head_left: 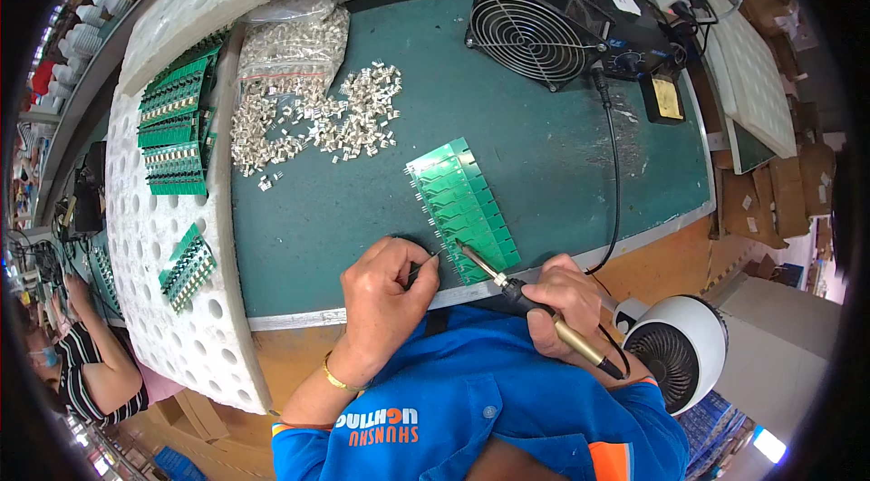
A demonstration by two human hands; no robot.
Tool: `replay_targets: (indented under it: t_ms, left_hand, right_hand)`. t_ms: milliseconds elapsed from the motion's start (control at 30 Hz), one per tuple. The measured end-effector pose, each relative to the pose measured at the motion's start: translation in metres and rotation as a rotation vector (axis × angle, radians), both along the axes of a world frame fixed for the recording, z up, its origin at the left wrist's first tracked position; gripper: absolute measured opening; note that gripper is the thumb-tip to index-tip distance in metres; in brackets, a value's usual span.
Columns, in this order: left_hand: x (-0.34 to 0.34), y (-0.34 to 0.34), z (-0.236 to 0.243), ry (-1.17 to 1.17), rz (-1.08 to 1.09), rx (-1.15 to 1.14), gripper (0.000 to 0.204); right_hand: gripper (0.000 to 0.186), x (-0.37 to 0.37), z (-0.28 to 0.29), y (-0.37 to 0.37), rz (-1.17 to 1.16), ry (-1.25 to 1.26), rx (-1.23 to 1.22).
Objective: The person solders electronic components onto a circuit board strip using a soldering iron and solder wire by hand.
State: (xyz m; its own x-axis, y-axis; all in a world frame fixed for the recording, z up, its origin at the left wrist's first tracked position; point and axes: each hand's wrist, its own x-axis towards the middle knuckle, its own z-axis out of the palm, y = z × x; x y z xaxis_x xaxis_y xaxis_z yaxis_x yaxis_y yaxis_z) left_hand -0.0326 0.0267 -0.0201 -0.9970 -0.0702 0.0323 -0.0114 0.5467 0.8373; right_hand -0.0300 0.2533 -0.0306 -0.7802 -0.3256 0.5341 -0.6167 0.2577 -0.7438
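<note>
The right hand (564,300) is closed around the soldering iron (515,291), its tip over the lower half of the green circuit-board panel (467,205); contact is indistinct. The panel lies on the green work surface (362,209), near the front edge. The left hand (390,286) is curled, fingers pinching a thin wire (438,254) beside the panel.

Workbench (299,254): green top, pale metal edge.
Circuit panel (462,209): green, slanted, flat near the front edge.
Connectors (370,114): loose white heap at back left, against a clear bag (294,42) of more.
Black fan (533,37): back right, beside a black control box (616,28) and dark holder (649,102) with yellow pad (669,99).
Foam slab (181,210): white, holed, at left, carrying green boards (175,99).
</note>
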Motion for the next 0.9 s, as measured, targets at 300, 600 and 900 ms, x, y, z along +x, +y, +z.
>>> replay_targets:
  t_ms: [300,600,900]
  left_hand:
    - [-0.003,0.001,0.001,0.010,0.003,0.007,0.010]
    - [-0.005,0.002,0.002,-0.003,-0.008,-0.006,0.010]
    - [-0.006,0.002,0.001,-0.007,-0.012,-0.008,0.010]
  right_hand:
    - [0.015,-0.016,0.003,0.005,-0.005,-0.265,-0.073]
    - [0.014,-0.051,0.017,0.016,0.037,-0.558,-0.007]
    - [0.011,-0.066,0.030,0.015,0.135,-0.690,0.009]
